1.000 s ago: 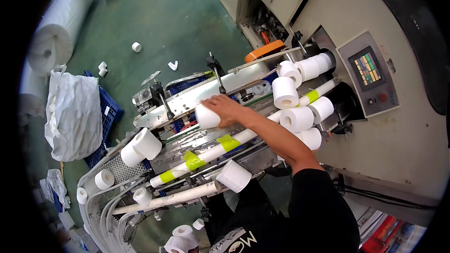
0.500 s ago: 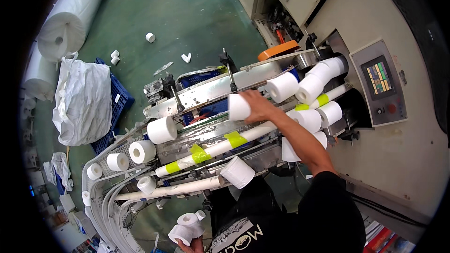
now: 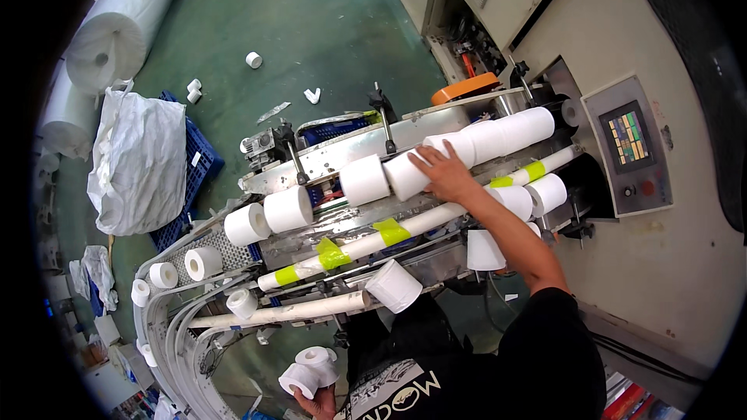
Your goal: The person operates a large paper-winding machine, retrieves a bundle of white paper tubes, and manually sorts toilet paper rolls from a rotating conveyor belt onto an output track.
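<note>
Along the conveyor (image 3: 299,246), white rolls (image 3: 405,178), axes lengthwise, right hand (image 3: 448,176) spread on one, left hand (image 3: 319,402) gripping another roll (image 3: 298,379).

Paper rolls (image 3: 364,180) are matt, the side panel (image 3: 341,152) glossy metal, the pipe (image 3: 426,219) probably plastic.

White paper rolls (image 3: 402,180) in a row

The bare right forearm (image 3: 520,239) stretches from the near right toward the far middle, bent at the elbow. The right hand (image 3: 450,176) is palm down, fingers spread and pointing far left. The left hand (image 3: 322,403), partly visible at the near edge, is cupped in a grip.
</note>
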The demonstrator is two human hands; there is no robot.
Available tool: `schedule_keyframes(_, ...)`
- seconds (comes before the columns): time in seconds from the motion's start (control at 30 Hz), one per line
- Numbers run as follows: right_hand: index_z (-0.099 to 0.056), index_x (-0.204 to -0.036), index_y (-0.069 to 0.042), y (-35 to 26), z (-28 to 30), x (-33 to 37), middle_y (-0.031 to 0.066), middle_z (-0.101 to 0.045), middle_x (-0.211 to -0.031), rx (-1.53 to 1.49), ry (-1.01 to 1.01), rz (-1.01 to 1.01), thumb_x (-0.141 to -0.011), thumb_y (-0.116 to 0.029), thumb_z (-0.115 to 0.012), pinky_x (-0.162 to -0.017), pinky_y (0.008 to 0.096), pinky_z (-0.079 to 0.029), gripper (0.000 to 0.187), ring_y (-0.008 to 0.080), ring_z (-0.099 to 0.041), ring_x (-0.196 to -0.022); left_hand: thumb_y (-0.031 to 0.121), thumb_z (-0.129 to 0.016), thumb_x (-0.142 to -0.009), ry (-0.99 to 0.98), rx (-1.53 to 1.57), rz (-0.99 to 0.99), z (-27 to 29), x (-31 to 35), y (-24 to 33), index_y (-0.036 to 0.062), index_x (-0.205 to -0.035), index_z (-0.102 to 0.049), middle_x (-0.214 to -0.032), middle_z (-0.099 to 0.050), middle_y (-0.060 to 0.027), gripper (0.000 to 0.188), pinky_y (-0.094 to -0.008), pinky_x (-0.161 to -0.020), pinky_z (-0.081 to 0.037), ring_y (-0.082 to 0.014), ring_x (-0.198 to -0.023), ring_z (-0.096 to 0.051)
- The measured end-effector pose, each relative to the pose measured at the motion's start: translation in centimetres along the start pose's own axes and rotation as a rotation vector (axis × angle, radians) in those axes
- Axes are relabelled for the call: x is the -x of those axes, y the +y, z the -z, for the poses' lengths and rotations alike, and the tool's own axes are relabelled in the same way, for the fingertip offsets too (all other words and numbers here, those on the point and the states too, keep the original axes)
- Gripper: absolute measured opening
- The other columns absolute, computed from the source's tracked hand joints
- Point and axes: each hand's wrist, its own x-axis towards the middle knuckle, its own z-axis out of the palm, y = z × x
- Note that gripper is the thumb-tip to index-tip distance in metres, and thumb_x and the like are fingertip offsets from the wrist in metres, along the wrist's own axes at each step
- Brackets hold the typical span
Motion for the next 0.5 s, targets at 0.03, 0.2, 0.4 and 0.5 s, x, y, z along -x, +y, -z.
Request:
schedule_keyframes(0.03,-0.039,-0.142,-0.011,-1.2,-0.7,-0.7,0.0122,-0.040,-0.145,-0.025,0.065,0.006,-0.072,-0.023,-0.075,-0.113,0.0574,-0.018,0.080,0.0259,-0.033,-0.138,0.049,-0.070,-0.072,0.063,0.036,-0.040,-1.0,0.4,-0.6,0.0240,-0.144,-0.038,-0.147,-0.040,-0.0050,0.083,-0.0629,-0.111,-0.022,-0.0309,-0.138,-0.033)
schedule_keyframes(0.2,-0.041,-0.141,-0.010,-6.6,0.0,-2.0,0.0139,-0.041,-0.144,-0.100,0.174,0.082,-0.077,-0.030,-0.072,-0.114,0.0555,-0.018,0.074,0.0310,-0.031,-0.139,0.047,-0.065,-0.077,-0.377,-0.337,-0.254,5.7,-2.7,1.6,0.0172,-0.137,-0.042,-0.138,-0.045,-0.0085,0.070,-0.0606,-0.104,-0.031,-0.0337,-0.127,-0.041)
schedule_keyframes(0.4,-0.028,-0.146,-0.001,-0.1,3.5,11.3,0.0332,-0.023,-0.148,-0.152,0.287,-0.842,-0.066,-0.046,-0.079,-0.112,0.0562,-0.019,0.105,0.0490,-0.024,-0.137,0.038,-0.063,-0.086,-0.471,-0.729,-0.598,-3.1,3.0,-2.3,0.0022,-0.100,-0.056,-0.099,-0.061,-0.0148,0.039,-0.0442,-0.084,-0.051,-0.0327,-0.091,-0.059)
schedule_keyframes(0.5,-0.027,-0.146,-0.001,2.0,2.3,15.8,0.0304,-0.026,-0.147,-0.229,0.056,-1.144,-0.061,-0.046,-0.079,-0.109,0.0542,-0.029,0.110,0.0495,-0.029,-0.134,0.046,-0.061,-0.084,-0.316,-0.486,-0.234,2.5,-1.1,0.4,0.0038,-0.111,-0.050,-0.110,-0.057,-0.0151,0.051,-0.0466,-0.091,-0.046,-0.0330,-0.101,-0.054)
